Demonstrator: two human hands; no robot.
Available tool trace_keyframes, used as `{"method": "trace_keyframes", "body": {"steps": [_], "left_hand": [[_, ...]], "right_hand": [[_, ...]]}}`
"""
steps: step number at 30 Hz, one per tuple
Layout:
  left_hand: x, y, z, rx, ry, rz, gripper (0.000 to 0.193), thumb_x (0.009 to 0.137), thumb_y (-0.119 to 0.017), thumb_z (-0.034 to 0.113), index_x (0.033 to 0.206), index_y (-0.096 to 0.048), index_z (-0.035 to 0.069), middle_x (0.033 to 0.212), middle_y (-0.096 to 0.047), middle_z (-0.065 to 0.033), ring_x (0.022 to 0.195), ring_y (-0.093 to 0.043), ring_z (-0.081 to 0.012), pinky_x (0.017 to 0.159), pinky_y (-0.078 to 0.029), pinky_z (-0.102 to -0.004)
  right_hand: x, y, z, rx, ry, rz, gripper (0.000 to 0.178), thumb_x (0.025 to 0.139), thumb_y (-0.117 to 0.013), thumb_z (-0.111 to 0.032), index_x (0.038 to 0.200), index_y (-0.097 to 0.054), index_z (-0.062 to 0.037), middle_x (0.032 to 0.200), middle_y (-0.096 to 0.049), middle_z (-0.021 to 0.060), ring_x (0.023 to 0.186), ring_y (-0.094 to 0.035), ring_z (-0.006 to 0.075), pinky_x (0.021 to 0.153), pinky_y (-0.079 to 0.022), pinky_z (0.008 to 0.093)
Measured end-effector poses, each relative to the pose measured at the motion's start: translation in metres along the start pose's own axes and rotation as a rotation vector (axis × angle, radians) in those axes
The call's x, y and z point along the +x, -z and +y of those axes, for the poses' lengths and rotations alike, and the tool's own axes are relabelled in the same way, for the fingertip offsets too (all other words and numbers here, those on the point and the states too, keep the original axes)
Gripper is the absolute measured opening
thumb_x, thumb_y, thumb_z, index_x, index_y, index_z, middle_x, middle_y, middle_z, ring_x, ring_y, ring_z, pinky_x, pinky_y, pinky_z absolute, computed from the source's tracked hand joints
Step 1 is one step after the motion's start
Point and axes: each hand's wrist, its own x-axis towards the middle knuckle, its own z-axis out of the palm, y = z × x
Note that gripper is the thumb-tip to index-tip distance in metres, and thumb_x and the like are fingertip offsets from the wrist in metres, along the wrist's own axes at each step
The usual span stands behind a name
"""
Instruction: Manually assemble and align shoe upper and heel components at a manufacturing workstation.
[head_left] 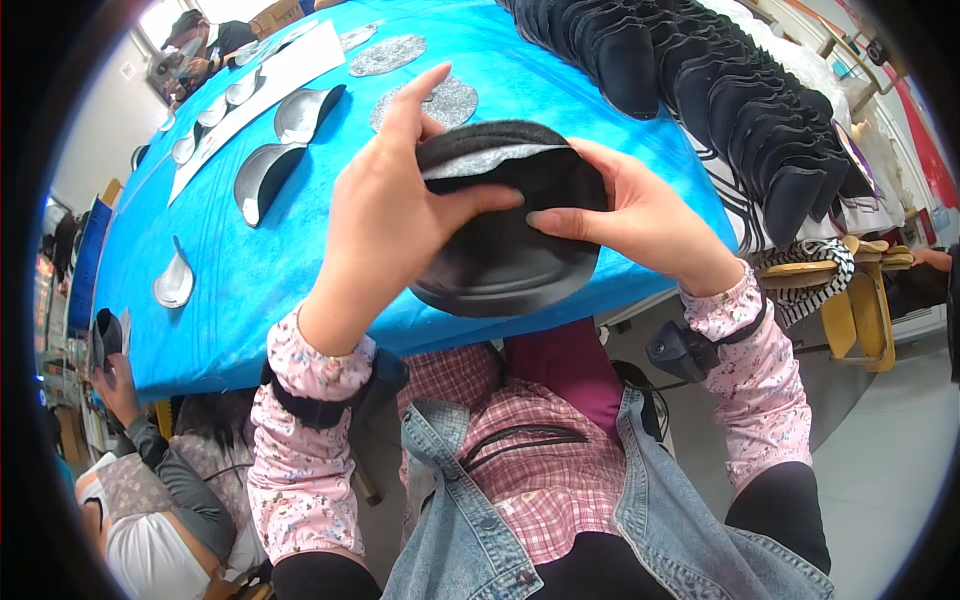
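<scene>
In front of me, above the near edge of the blue-covered table, I hold a black rounded moulded piece (500, 255) with a ridged rim. A silver-grey speckled layer (492, 160) shows in the gap under its upper edge. My left hand (392, 205) grips its left side, thumb pressed on the black face and index finger raised. My right hand (640, 205) grips the right side, its thumb on the face close to the left thumb. The remaining fingers are mostly hidden behind the piece. Just beyond it lies a flat grey speckled disc (458, 100).
Long overlapping rows of black curved pieces (715, 100) fill the table's right side. Several silver-lined curved pieces (268, 180) lie at the left around a white board (255, 105). A yellow stool (858, 315) stands at the right. Another person's hand (122, 390) is at the left edge; another person sits far left.
</scene>
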Motion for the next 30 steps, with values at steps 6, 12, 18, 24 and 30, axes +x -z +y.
{"method": "trace_keyframes", "body": {"steps": [6,12,18,24,30], "left_hand": [[0.001,0.002,-0.005,-0.232,0.079,-0.026,0.086,0.061,-0.084,0.017,0.134,-0.039,0.004,0.079,-0.060,-0.0055,0.072,-0.063,-0.0173,0.065,-0.050,-0.0280],[-0.012,-0.001,-0.003,-0.515,0.222,-0.097,0.080,0.066,-0.083,0.011,0.132,-0.039,0.003,0.093,-0.060,-0.0093,0.078,-0.063,-0.0135,0.059,-0.052,-0.0228],[-0.013,0.002,0.002,-0.514,0.222,-0.116,0.016,0.083,-0.068,0.011,0.090,-0.063,-0.002,0.074,-0.056,0.0030,0.064,-0.052,-0.0014,0.051,-0.042,-0.0176],[-0.014,0.010,-0.003,-0.576,0.261,-0.205,0.019,0.089,-0.063,0.017,0.087,-0.063,-0.002,0.071,-0.055,0.0060,0.065,-0.046,0.0002,0.055,-0.038,-0.0172],[-0.013,0.009,0.017,-0.306,-0.090,-0.165,0.011,0.082,-0.066,0.008,0.083,-0.062,-0.003,0.070,-0.054,-0.0034,0.065,-0.052,-0.0111,0.059,-0.040,-0.0243]], "right_hand": [[-0.005,0.003,-0.002,0.113,-0.075,0.026,0.052,0.080,-0.071,-0.010,0.124,-0.048,0.0031,0.109,-0.061,0.0046,0.097,-0.057,0.0089,0.086,-0.047,0.0233],[-0.006,0.007,-0.003,0.063,-0.049,0.069,0.052,0.078,-0.074,-0.012,0.123,-0.051,0.0022,0.106,-0.063,0.0053,0.093,-0.058,0.0094,0.083,-0.048,0.0240],[0.006,0.006,-0.003,-0.295,0.076,0.086,0.031,0.082,-0.072,-0.022,0.100,-0.065,0.0020,0.082,-0.065,-0.0015,0.073,-0.053,0.0036,0.067,-0.046,0.0217],[-0.004,0.020,-0.009,-0.021,-0.013,-0.044,0.030,0.093,-0.057,-0.024,0.107,-0.064,0.0014,0.086,-0.064,-0.0031,0.077,-0.053,0.0022,0.069,-0.047,0.0203],[-0.007,-0.004,-0.020,-0.727,0.400,0.033,0.019,0.090,-0.059,-0.017,0.092,-0.061,0.0019,0.068,-0.054,0.0079,0.059,-0.049,0.0136,0.056,-0.039,0.0263]]}}
